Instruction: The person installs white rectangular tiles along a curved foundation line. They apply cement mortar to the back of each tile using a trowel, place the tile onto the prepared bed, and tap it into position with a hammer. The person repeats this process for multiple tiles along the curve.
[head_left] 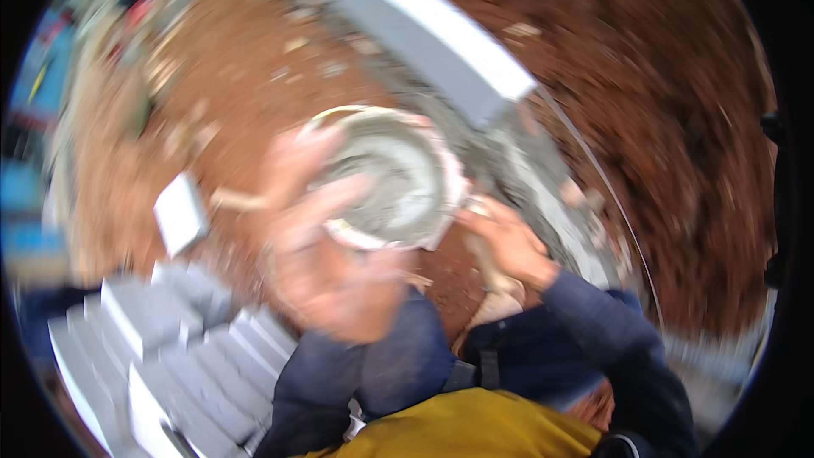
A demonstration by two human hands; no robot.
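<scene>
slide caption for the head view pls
Left hand and right hand at a round bucket of grey mix, pale blocks stacked at lower left.

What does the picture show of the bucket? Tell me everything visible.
The bucket is round and pale-rimmed, its open mouth facing the camera. Grey, wet-looking mortar lies inside and smears the inner wall. Its material is unclear, perhaps plastic. It is mid-picture, over brown soil. The left hand overlaps its left side, fingers across the mouth; the right hand is at its lower right edge. Blur hides the exact contacts.
</scene>
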